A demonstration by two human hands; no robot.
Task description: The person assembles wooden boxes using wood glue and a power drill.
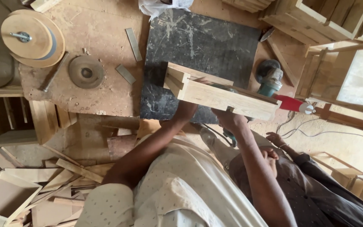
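A pale wooden frame piece (219,94) with a stepped end lies across a dark scratched slab (198,46) on the workbench. My left hand (186,110) reaches up to the piece's near edge and grips it, its fingers hidden behind the wood. My right hand (227,120) is closed on the same edge further right. A teal tool end with a black cord (232,141) shows just under my right wrist. A teal angle grinder (269,77) with a red handle (291,103) sits at the far right end of the piece.
Another person in a dark shirt (316,189) bends at the lower right, one hand (274,138) near the cables. Round wooden discs (32,38) and a sanding disc (86,71) lie on the dusty bench (97,25). Offcuts and a shallow tray (5,197) pile at lower left; wooden frames (328,21) stand at upper right.
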